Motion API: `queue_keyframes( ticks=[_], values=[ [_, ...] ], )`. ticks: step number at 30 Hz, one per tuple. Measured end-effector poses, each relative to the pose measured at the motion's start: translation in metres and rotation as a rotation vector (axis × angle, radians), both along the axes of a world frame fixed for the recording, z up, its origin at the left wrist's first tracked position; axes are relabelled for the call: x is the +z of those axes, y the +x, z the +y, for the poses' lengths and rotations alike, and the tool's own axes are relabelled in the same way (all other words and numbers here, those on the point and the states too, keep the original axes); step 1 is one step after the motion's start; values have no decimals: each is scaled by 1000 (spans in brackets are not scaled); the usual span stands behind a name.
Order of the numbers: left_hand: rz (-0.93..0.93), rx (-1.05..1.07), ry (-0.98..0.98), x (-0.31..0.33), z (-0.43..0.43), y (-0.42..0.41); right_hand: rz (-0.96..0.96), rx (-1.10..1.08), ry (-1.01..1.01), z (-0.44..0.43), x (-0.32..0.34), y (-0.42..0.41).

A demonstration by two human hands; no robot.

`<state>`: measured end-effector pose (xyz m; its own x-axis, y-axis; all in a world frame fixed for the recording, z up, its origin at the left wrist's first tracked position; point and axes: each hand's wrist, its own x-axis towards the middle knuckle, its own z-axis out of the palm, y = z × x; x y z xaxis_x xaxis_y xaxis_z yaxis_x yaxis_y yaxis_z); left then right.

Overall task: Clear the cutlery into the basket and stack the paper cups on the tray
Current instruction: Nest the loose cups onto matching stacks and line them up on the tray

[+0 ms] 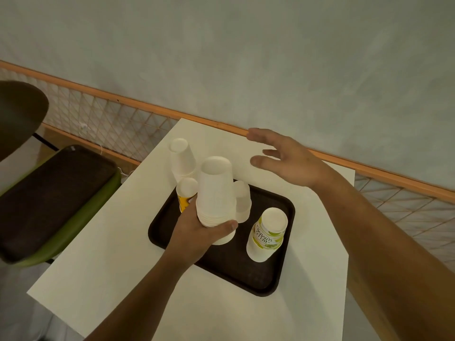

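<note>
Left hand (197, 232) clamped round the inverted white cup stack (215, 195) over the dark tray (278, 279), right hand (288, 161) spread, fingers apart

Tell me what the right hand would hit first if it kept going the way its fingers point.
Likely the top of the stack that the left hand grips; the open right hand points toward it. Depth is unclear, so it might pass behind.

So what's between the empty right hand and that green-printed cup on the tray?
Nothing stands there. The head view shows only bare white table and the tray rim between the right hand and the green-printed cup.
</note>
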<state>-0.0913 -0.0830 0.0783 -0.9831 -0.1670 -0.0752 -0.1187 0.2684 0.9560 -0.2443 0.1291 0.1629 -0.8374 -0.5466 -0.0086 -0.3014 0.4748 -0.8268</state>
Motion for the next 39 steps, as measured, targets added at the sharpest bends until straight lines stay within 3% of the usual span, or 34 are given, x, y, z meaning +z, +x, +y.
queue_keyframes(
  ticks=[8, 23, 32, 39],
  values=[
    [22, -23, -12, 12, 5, -15, 52, 33, 31, -36, 24, 60],
    [-43, -61, -102, 15, 8, -15, 95, -189, -68, -37, 23, 64],
    [-6, 32, -133, 22, 12, -7, 35, -129, -9, -35, 23, 63],
    [-59, 22, -144, 26, 8, -9, 44, -262, -155, -37, 25, 65]
  ],
)
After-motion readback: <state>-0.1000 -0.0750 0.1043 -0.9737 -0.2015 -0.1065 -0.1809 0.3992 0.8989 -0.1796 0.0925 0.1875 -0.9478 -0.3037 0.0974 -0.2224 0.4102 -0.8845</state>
